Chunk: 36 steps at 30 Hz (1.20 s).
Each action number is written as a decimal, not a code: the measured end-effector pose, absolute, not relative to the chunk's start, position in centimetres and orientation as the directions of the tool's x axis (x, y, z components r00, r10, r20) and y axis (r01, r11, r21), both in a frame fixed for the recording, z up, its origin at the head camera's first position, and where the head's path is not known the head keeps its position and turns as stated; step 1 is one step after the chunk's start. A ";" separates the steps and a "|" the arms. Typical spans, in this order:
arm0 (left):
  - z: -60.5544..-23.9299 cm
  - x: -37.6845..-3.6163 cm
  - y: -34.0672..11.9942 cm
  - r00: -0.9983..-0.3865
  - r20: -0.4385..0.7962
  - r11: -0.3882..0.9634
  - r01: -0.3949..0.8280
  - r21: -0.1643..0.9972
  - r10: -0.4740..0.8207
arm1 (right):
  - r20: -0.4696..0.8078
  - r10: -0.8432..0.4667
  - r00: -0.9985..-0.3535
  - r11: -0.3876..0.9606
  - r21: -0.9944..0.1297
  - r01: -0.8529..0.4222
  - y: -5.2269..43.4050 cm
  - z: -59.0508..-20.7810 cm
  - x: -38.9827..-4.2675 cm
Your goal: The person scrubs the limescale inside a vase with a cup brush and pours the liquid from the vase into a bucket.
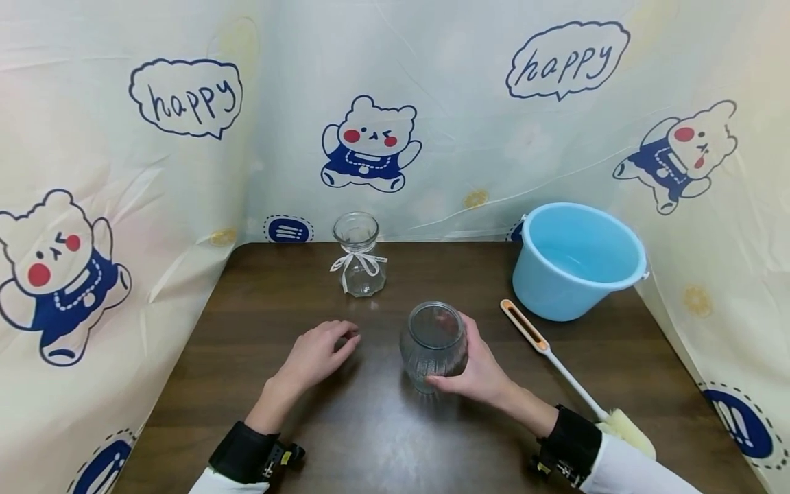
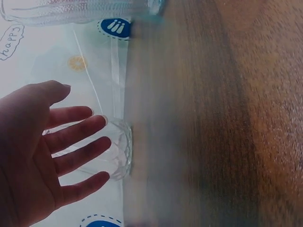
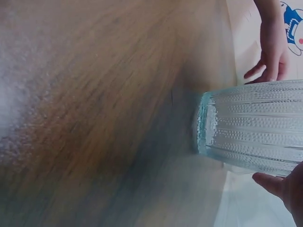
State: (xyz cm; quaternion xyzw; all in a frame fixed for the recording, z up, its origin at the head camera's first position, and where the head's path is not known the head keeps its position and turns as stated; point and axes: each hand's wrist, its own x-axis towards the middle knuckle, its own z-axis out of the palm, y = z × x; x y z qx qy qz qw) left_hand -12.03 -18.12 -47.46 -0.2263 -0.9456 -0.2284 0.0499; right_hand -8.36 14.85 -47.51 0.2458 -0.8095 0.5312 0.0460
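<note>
A ribbed, round-bellied clear glass jar (image 1: 432, 346) is upright near the middle of the brown table, and my right hand (image 1: 475, 363) grips its side with the thumb across the front. In the right wrist view the ribbed wall of the jar (image 3: 255, 125) and its thick base show closely. To the left of the jar, my left hand (image 1: 322, 350) hovers with loosely bent fingers, holding nothing. Behind that hand stands a smaller clear glass vase (image 1: 363, 274) with a white ribbon bow round its neck; the left wrist view shows its base beyond my fingers (image 2: 78, 156).
A light blue bucket (image 1: 555, 288) stands at the back right. In front of it lies a long-handled sponge brush (image 1: 570, 377), its pale sponge end partly behind my right sleeve. A printed curtain (image 1: 457, 103) hangs round the back and sides of the table (image 1: 204, 384).
</note>
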 end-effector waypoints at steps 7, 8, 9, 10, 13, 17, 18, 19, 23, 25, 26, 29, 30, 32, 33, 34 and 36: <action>-47.2 -12.2 -18.1 -0.860 0.258 0.784 0.508 0.358 0.439 | 0.435 -0.287 -0.853 0.312 -0.800 -0.513 17.0 -45.5 -8.1; -47.1 -12.3 -18.2 -0.858 0.265 0.783 0.511 0.356 0.439 | 0.456 -0.273 -0.847 0.320 -0.787 -0.527 17.6 -44.9 -8.1; -47.1 -12.3 -18.2 -0.857 0.270 0.782 0.513 0.356 0.439 | 0.474 -0.256 -0.843 0.330 -0.776 -0.537 18.3 -44.2 -8.1; -47.1 -12.4 -18.2 -0.856 0.274 0.782 0.513 0.354 0.437 | 0.487 -0.239 -0.840 0.346 -0.766 -0.542 19.0 -43.4 -8.0; -47.1 -12.5 -18.5 -0.853 0.282 0.782 0.517 0.348 0.439 | 0.495 -0.188 -0.848 0.422 -0.739 -0.525 21.2 -40.8 -7.9; -47.1 -12.6 -18.7 -0.853 0.288 0.782 0.517 0.349 0.436 | 0.485 -0.106 -0.868 0.553 -0.697 -0.457 24.5 -37.1 -7.7; -47.1 -12.6 -18.7 -0.852 0.290 0.780 0.518 0.350 0.436 | 0.481 -0.084 -0.873 0.585 -0.685 -0.434 25.3 -36.1 -7.8; -47.2 -12.6 -18.8 -0.852 0.291 0.779 0.518 0.353 0.434 | 0.474 -0.058 -0.879 0.612 -0.679 -0.407 26.1 -35.2 -7.8; -47.3 -12.7 -18.9 -0.851 0.296 0.778 0.520 0.354 0.434 | 0.433 0.045 -0.900 0.677 -0.676 -0.292 29.3 -32.3 -8.2; -47.3 -12.7 -19.1 -0.852 0.297 0.779 0.518 0.353 0.432 | 0.426 0.082 -0.901 0.682 -0.683 -0.261 30.8 -31.3 -8.7; -47.3 -12.7 -19.2 -0.851 0.300 0.779 0.519 0.352 0.431 | 0.426 0.096 -0.900 0.689 -0.680 -0.249 31.5 -30.9 -8.9; -47.2 -12.8 -19.3 -0.852 0.305 0.783 0.515 0.349 0.425 | 0.442 0.104 -0.891 0.718 -0.653 -0.240 33.4 -30.1 -9.6; -47.2 -12.8 -19.4 -0.853 0.306 0.784 0.514 0.347 0.423 | 0.453 0.099 -0.886 0.728 -0.640 -0.246 34.0 -29.8 -9.9; -47.2 -12.8 -19.4 -0.853 0.308 0.785 0.513 0.348 0.421 | 0.457 0.094 -0.885 0.759 -0.608 -0.233 35.2 -29.4 -10.2; -47.2 -12.9 -19.4 -0.853 0.307 0.784 0.513 0.349 0.421 | 0.458 0.090 -0.884 0.780 -0.584 -0.223 35.8 -29.2 -10.3; -47.3 -12.9 -19.4 -0.853 0.306 0.783 0.513 0.352 0.422 | 0.462 0.086 -0.883 0.798 -0.563 -0.217 36.4 -29.0 -10.5; -47.3 -13.0 -19.3 -0.854 0.303 0.780 0.513 0.357 0.423 | 0.460 0.075 -0.885 0.826 -0.525 -0.203 37.5 -28.6 -10.9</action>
